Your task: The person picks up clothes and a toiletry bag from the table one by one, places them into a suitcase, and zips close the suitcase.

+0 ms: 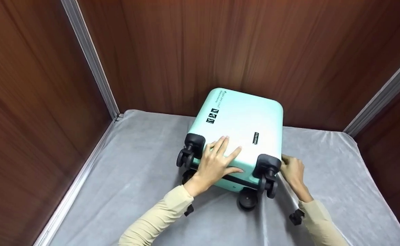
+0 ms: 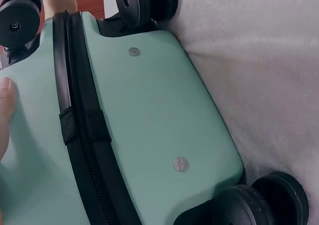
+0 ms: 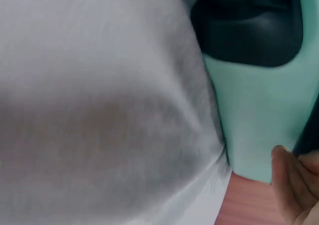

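A mint-green hard-shell suitcase (image 1: 241,119) lies on its side, its black wheels (image 1: 268,184) towards me. My left hand (image 1: 215,164) rests with spread fingers on the upper shell, near the wheel end. In the left wrist view a black zipper band (image 2: 82,130) runs along the suitcase's end. At the right side, my right hand (image 1: 293,171) reaches to the zipper. Its curled fingertips (image 3: 280,158) pinch at the dark zipper band in the right wrist view; the small part between them is mostly hidden.
Grey cloth (image 1: 145,150) covers the surface beneath the suitcase. Brown wood-look panels (image 1: 200,51) stand behind and on both sides, joined by metal corner strips (image 1: 90,54). Small black clamps (image 1: 296,217) sit near the front.
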{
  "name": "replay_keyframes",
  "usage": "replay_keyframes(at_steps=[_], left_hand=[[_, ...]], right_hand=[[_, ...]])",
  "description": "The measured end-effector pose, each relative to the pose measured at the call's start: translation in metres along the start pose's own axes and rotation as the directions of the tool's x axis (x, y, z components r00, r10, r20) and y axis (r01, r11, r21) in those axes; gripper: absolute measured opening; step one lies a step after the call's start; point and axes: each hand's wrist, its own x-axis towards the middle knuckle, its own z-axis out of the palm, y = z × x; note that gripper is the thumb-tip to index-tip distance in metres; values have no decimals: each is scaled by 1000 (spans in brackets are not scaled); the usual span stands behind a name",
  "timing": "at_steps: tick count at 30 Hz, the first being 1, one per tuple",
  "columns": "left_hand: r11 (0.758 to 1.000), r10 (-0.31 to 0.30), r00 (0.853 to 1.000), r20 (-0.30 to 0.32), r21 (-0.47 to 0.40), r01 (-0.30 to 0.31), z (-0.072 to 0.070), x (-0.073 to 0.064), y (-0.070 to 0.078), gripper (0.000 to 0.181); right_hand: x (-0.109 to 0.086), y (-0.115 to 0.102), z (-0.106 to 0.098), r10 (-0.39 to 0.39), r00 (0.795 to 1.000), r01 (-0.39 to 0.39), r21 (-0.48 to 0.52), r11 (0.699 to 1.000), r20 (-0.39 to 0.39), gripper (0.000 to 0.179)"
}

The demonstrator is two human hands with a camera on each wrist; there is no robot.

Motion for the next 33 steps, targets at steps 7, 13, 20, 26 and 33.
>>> replay_keyframes(at_steps=[7, 13, 20, 26, 33], left_hand=[[999, 17, 1000, -23, 33, -17, 1, 1, 1, 72], [1000, 6, 1000, -29, 17, -6, 0, 1, 2, 73], [1000, -21, 999, -29, 10, 21, 1, 0, 3, 76], [997, -60, 998, -24, 47, 61, 4, 3, 10, 78], [997, -83, 996, 25, -2, 83, 3, 7, 13, 76]], right_hand=[[-16, 3, -14, 30, 996, -30, 3, 1000, 87, 21], [-29, -7, -11, -2, 1000, 2, 2, 1000, 12, 13], [-28, -11, 4, -27, 996, 26, -18, 1000, -84, 21], [-17, -9, 5, 8, 997, -8, 5, 1000, -75, 24], [-10, -3, 4, -18, 999, 19, 17, 1000, -44, 31]])
